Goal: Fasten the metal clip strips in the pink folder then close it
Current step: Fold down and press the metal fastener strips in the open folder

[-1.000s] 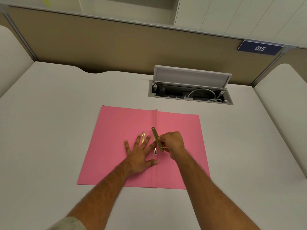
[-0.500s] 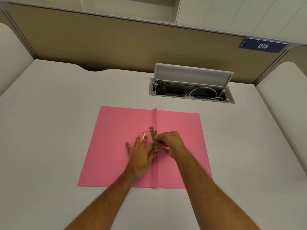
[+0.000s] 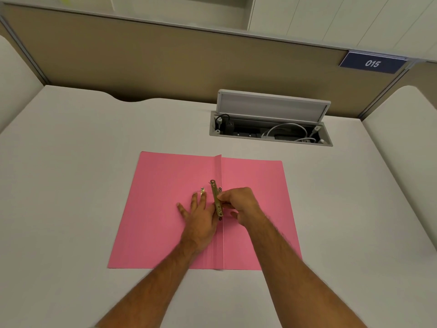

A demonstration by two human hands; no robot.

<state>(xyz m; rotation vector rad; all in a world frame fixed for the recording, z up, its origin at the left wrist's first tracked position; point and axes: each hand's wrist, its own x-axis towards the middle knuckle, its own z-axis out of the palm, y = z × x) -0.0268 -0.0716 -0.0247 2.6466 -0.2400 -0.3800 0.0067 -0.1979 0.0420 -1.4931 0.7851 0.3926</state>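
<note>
Right hand [image 3: 238, 204] pinched the thin brass clip strip [image 3: 216, 197] over the spine; left hand [image 3: 201, 217] lay flat, open, on the open pink paper folder [image 3: 163, 209]. Fastening looked unfinished, closing remained.

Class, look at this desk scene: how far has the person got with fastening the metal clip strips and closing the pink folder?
Done: the pink folder lies open flat on the desk. In hand: the right hand pinches a brass clip strip over the spine fold, while the left hand presses the left cover, a second metal piece at its fingertips. Left: the strip is not yet flat, and the folder remains unclosed.
</note>
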